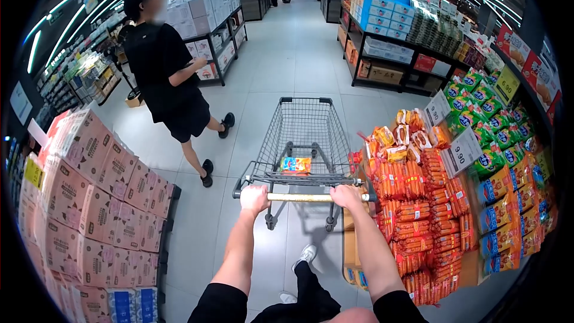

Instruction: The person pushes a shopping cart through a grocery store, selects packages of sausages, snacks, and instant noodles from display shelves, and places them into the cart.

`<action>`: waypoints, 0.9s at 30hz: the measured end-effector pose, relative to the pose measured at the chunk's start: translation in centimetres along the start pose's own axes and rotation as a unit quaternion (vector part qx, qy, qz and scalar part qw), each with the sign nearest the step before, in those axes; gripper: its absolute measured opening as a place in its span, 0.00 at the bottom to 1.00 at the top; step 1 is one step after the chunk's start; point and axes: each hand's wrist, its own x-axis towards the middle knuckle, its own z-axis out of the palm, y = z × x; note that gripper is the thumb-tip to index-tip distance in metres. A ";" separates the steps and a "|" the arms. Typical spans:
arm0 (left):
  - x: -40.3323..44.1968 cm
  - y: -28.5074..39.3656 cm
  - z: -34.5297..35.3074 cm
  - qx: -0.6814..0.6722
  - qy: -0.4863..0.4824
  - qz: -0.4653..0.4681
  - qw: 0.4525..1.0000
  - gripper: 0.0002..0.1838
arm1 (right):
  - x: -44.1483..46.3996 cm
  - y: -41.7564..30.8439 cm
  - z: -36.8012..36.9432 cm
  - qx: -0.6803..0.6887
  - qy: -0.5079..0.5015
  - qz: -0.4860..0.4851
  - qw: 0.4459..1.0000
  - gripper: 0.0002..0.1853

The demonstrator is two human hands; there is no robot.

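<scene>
"2 bare hands on that shopping cart (pixel 305 100). How are they set?"

"Wrapped round the handle (pixel 299 197): the left hand (pixel 255 200) near its left end, the right hand (pixel 347 197) near its right end, knuckles on top, arms stretched forward."

"Where's the cart from where you stand?"

"Straight in front of the person, on the pale tiles. Cartons (pixel 95 209) are stacked to the left, well apart from it; orange-red packets (pixel 412 227) are heaped just beside it on the right. I can't tell whether cart and heap touch."

"Heavy, would you say?"

"Light, I'd guess. I see only 1 bright packet (pixel 296 165) in it, low down by the handle end. Stiff wire frame, wheels underneath, so it should roll readily on that floor and swing a little at the front."

"Best hold?"

"Where those hands are: wide apart, 1 near each end, for even steering. The bar looks smooth, so a full wrap beats fingertips. The packet looks soft; I'd pinch it by an edge."

"And the shopper in black (pixel 158 72)?"

"Ahead on the left, clear of the cart's side."
</scene>
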 end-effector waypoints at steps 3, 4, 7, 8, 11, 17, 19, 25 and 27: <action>3.8 -1.3 0.8 0.002 -0.003 0.006 1.000 0.08 | 3.8 -0.5 -1.1 0.020 -0.027 0.001 0.999 0.30; 5.2 -1.6 1.0 -0.004 0.009 0.004 1.000 0.08 | 5.0 -0.8 -1.6 0.022 -0.029 0.008 0.999 0.30; 8.8 -2.8 2.1 0.033 -0.001 0.002 0.999 0.08 | 8.8 -1.3 -3.0 0.024 -0.059 0.012 0.998 0.29; 10.1 -3.3 2.6 0.033 0.009 0.002 0.999 0.08 | 10.4 -1.2 -2.9 0.014 -0.066 -0.001 0.998 0.29; 13.6 -4.5 4.0 0.029 0.009 -0.002 1.000 0.07 | 13.3 -1.6 -4.0 0.030 -0.070 0.012 0.997 0.29; 19.6 -6.3 5.5 0.030 0.006 0.010 0.999 0.07 | 18.1 -2.5 -6.8 0.024 -0.062 0.000 0.998 0.29; 21.4 -6.9 5.8 0.024 0.011 0.020 0.999 0.07 | 19.2 -2.9 -7.8 0.033 -0.063 0.008 0.997 0.30; 27.8 -8.9 7.7 -0.005 0.049 0.046 0.998 0.07 | 24.7 -3.4 -9.1 0.034 -0.057 0.006 0.998 0.31; 30.6 -9.5 8.3 -0.012 0.053 0.054 0.997 0.07 | 26.6 -3.9 -10.2 0.028 -0.054 0.016 0.998 0.31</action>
